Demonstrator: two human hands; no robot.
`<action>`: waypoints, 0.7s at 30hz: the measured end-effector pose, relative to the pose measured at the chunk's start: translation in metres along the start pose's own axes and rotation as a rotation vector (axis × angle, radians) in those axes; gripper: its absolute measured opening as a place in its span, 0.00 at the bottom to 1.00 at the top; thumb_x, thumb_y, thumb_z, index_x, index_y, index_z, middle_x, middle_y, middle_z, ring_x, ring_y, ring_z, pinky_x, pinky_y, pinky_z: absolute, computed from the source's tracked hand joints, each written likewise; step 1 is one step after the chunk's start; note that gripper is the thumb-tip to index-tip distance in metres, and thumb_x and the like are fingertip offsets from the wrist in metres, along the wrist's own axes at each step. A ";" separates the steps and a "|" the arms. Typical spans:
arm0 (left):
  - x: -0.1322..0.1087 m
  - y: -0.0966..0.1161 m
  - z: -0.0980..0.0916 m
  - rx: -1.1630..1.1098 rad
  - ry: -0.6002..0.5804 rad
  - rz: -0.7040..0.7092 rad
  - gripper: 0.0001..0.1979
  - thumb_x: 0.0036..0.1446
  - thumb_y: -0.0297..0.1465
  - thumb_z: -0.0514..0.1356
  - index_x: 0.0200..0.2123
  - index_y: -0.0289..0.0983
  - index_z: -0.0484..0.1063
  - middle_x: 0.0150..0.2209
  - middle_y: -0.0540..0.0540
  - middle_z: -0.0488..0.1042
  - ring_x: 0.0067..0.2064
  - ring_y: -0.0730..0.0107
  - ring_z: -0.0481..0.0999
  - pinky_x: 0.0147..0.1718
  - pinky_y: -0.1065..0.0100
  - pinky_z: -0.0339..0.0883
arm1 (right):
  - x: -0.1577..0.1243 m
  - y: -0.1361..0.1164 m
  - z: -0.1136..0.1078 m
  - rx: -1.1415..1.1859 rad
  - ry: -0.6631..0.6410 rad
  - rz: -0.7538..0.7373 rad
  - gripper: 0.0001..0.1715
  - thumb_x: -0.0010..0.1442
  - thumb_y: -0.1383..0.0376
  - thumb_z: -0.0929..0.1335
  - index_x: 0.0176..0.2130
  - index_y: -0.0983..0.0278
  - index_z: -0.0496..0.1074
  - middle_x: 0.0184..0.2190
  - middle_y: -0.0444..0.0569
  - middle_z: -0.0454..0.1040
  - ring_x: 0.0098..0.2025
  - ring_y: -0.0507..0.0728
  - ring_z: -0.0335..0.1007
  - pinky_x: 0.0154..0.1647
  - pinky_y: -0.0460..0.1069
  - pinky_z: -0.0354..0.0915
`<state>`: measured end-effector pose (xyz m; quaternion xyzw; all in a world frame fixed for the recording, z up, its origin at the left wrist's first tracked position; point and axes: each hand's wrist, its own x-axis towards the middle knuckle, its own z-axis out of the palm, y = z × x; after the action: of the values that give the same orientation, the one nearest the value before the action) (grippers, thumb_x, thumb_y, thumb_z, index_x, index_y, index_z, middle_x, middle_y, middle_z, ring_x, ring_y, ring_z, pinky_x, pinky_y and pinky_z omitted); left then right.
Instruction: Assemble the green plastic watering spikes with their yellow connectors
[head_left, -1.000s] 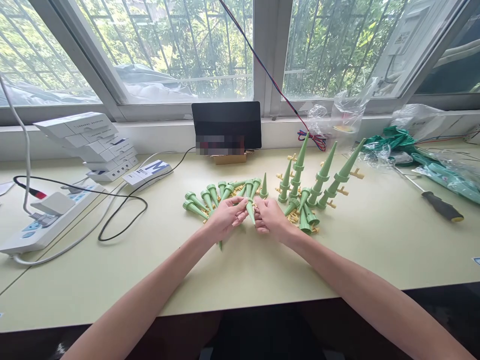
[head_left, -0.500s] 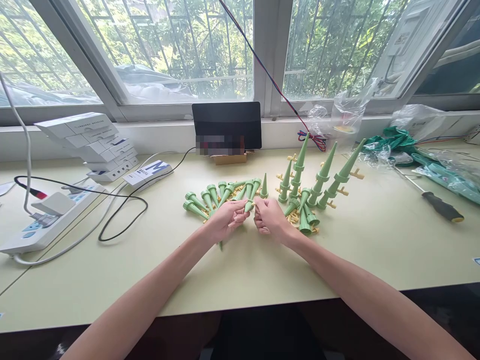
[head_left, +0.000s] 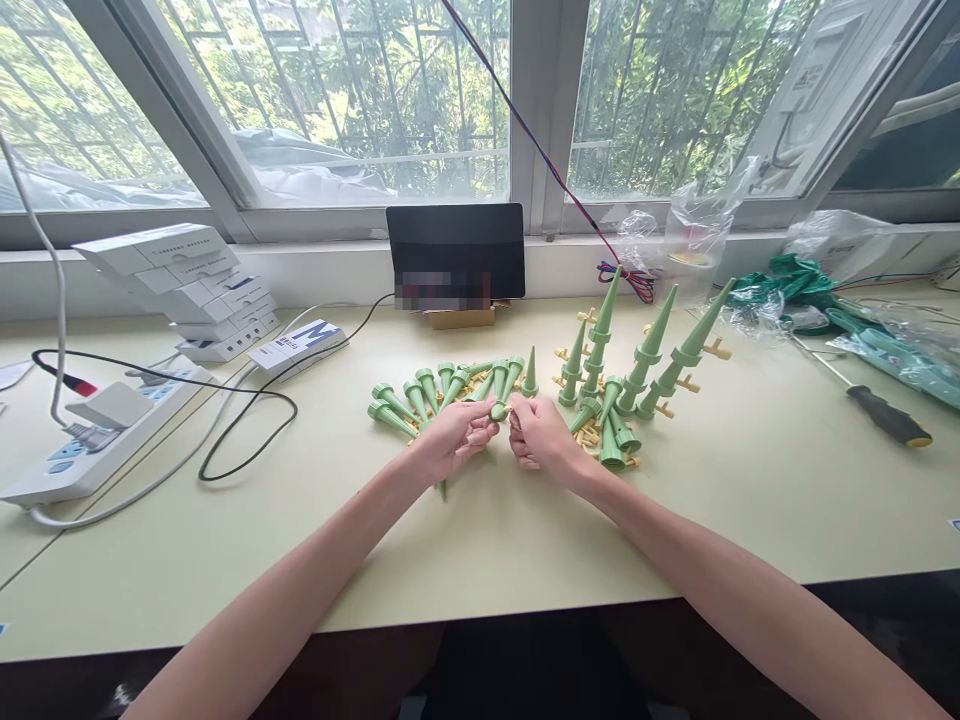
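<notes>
A green plastic watering spike [head_left: 499, 411] is pinched by the fingers of my left hand [head_left: 455, 437]. Close on its right, my right hand [head_left: 545, 432] is closed with thumb and forefinger on a small yellow valve [head_left: 508, 409] at the spike's side; the fingers hide most of the valve. Behind my left hand, several loose green spikes [head_left: 414, 397] lie fanned out, with yellow valves among them. One short spike [head_left: 530, 372] stands upright just beyond my hands. To the right, stacked spikes with yellow valves [head_left: 646, 352] stand upright, and more green spikes [head_left: 613, 450] lie in front.
A dark tablet [head_left: 455, 245] leans at the back by the window. On the left are stacked white boxes [head_left: 184, 285], a power strip [head_left: 97, 440] and a looping black cable [head_left: 247, 392]. A screwdriver [head_left: 889, 415] and plastic-wrapped green items [head_left: 892, 350] lie at right.
The held spike has tilted slightly between my fingers. Both hands stay almost in the same place, and the view has shifted a little.
</notes>
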<state>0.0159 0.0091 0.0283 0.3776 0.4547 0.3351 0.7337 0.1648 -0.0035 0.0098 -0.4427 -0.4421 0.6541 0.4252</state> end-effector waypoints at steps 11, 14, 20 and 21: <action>0.003 -0.003 -0.006 0.180 0.040 0.139 0.13 0.60 0.37 0.61 0.29 0.33 0.68 0.19 0.53 0.64 0.14 0.86 0.56 0.10 0.81 0.45 | 0.002 0.002 -0.004 -0.206 0.005 -0.031 0.21 0.66 0.56 0.58 0.23 0.61 0.56 0.14 0.36 0.50 0.13 0.47 0.46 0.13 0.44 0.47; 0.003 -0.004 -0.007 0.377 0.097 0.224 0.14 0.57 0.41 0.62 0.32 0.36 0.68 0.19 0.53 0.66 0.14 0.83 0.58 0.10 0.79 0.46 | 0.006 0.005 -0.010 -0.546 0.062 -0.222 0.22 0.65 0.57 0.59 0.22 0.62 0.60 0.14 0.39 0.56 0.16 0.49 0.52 0.18 0.45 0.51; 0.004 -0.007 -0.009 0.641 0.123 0.319 0.12 0.58 0.40 0.59 0.30 0.37 0.67 0.19 0.54 0.66 0.14 0.79 0.59 0.13 0.74 0.52 | 0.013 0.007 -0.020 -0.861 0.216 -0.530 0.17 0.63 0.61 0.61 0.23 0.63 0.63 0.18 0.42 0.63 0.22 0.51 0.56 0.27 0.46 0.53; 0.004 -0.007 -0.009 0.682 0.126 0.339 0.12 0.58 0.40 0.59 0.29 0.37 0.67 0.19 0.53 0.67 0.15 0.78 0.60 0.14 0.74 0.53 | 0.013 0.006 -0.021 -0.870 0.234 -0.533 0.16 0.64 0.61 0.61 0.25 0.63 0.64 0.19 0.42 0.63 0.22 0.51 0.56 0.28 0.46 0.53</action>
<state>0.0101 0.0115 0.0176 0.6484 0.5155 0.3039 0.4706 0.1804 0.0118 -0.0032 -0.5204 -0.7199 0.2252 0.4003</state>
